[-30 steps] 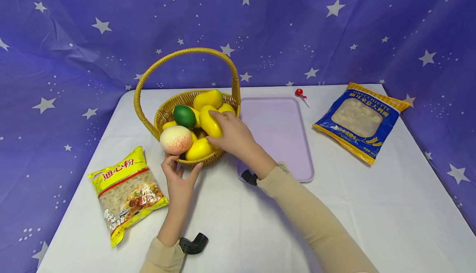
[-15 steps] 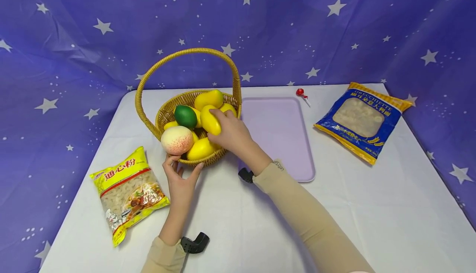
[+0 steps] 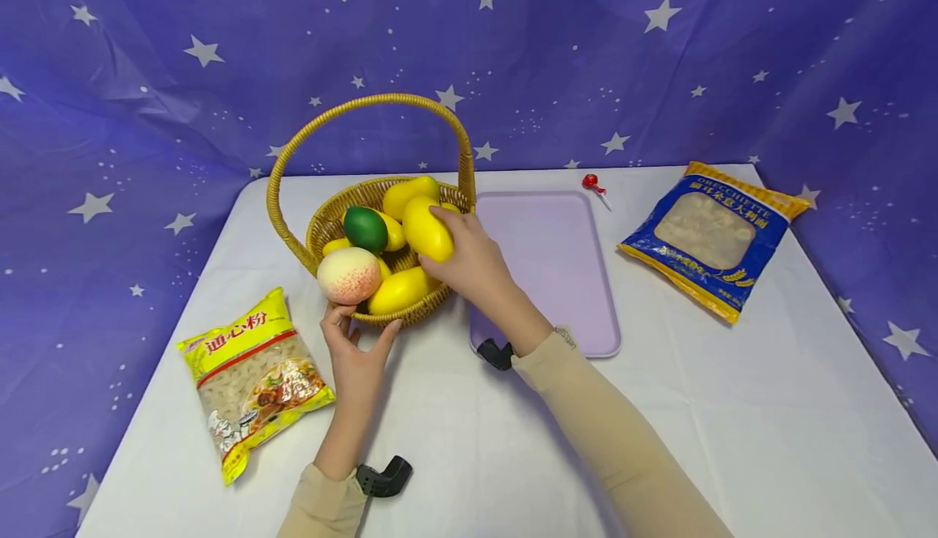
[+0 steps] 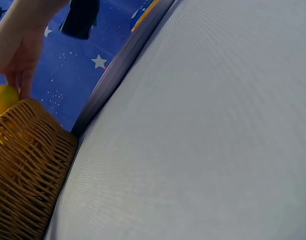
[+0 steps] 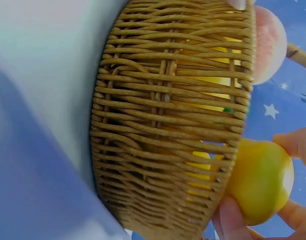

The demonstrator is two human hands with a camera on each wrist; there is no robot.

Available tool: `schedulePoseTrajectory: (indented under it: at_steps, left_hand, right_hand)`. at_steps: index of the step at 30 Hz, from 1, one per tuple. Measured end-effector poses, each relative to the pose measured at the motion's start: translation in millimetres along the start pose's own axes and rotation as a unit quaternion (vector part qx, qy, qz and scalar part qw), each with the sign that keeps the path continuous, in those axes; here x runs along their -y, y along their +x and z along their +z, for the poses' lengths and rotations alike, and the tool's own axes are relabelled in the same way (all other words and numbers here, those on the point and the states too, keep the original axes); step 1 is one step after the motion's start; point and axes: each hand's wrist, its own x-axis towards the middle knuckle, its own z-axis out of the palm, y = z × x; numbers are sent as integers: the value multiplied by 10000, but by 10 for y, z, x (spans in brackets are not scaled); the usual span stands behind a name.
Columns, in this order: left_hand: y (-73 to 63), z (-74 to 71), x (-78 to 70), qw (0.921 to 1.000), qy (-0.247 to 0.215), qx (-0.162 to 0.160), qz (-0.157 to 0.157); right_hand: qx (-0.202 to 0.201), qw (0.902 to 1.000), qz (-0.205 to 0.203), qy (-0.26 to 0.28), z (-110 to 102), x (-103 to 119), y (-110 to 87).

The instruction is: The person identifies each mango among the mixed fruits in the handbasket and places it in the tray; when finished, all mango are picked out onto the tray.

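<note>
Golden wicker, round with a tall arched handle, forms the basket [image 3: 419, 310] in the head view, on white cloth [image 3: 440, 440]. Inside I see smooth yellow fruits [image 3: 399, 292], a glossy green fruit [image 3: 365, 229] and, at the near left rim, a speckled peach [image 3: 348, 276]. The right hand [image 3: 472, 257] holds a plump mango [image 3: 427, 229] at the basket's right side, thumb and fingers parted by its girth. The left hand [image 3: 357, 357] touches the near rim, thumb and fingers spread; I cannot tell whether they grip. A flat lilac tray [image 3: 550, 277] lies just right. Left wrist: I see coarse, ribbed weave and the right hand at the mango. Right wrist: close-set strands show gaps; the mango, tinged green, sits between thumb and fingertips beside the rim.
</note>
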Motion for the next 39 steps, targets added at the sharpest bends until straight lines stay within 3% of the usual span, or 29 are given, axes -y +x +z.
schedulePoseTrajectory:
  at_steps: [9,16,18,23,31,36,39]
  left_hand:
    - [3,-7,21,9999,0,37,136]
    - [85,-27,360,9995,146,-86,281]
    - [87,-28,359,9993,155,-113,310]
    - [82,-26,359,9993,146,-122,333]
    - [90,-26,355,9994,27,-64,326]
    - [83,-31,300,9998,68,-32,199]
    - [58,-31,170,9999,64,-6,139]
  right_hand:
    - [-613,9957,-87,692,-210,-142,-233]
    - [-1204,9817,-231,1459,-362,-290,-280]
    - [-1358,9764,-196,1665,-385,-348,-257]
    - [-1517,9658,103,2101,-382,-535,-142]
    - [-1463,9439,1076,2757,-240,-842,87]
    - [-1436,9495,1304,2466,-127,-901,211]
    - [-1463,9576,1272,2133,-62,-916,275]
